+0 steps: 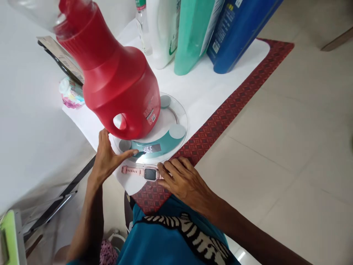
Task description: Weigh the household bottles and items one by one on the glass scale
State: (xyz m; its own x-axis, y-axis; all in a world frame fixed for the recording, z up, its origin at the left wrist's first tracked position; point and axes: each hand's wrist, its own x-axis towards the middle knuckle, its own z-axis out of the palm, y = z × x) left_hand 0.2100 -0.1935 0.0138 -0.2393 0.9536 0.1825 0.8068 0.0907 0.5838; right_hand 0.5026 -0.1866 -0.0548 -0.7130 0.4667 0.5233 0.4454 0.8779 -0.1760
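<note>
On top of a round clear-glass scale with a teal band (pixel 167 146), we have a large red plastic jug with a handle hole (pixel 124 88), resting on its base. The scale's grey rectangular display (pixel 156 148) shows digits that we cannot read for sure. At the scale's near left edge, our left hand (pixel 108 157) is spread, thumb well apart from the fingers and reaching over the glass; we cannot tell whether the fingertips touch the jug. Just in front of the scale lies a pink-strapped watch with a dark square face (pixel 150 174). Our right hand (pixel 185 181), also by the scale's near edge, bends its fingers over 1 end of the strap; we cannot tell whether they pinch it. Beyond the scale stand 3 big plastic bottles: a white bottle (pixel 161 36), a sea-green bottle (pixel 190 40) and a dark blue bottle (pixel 234 33).
</note>
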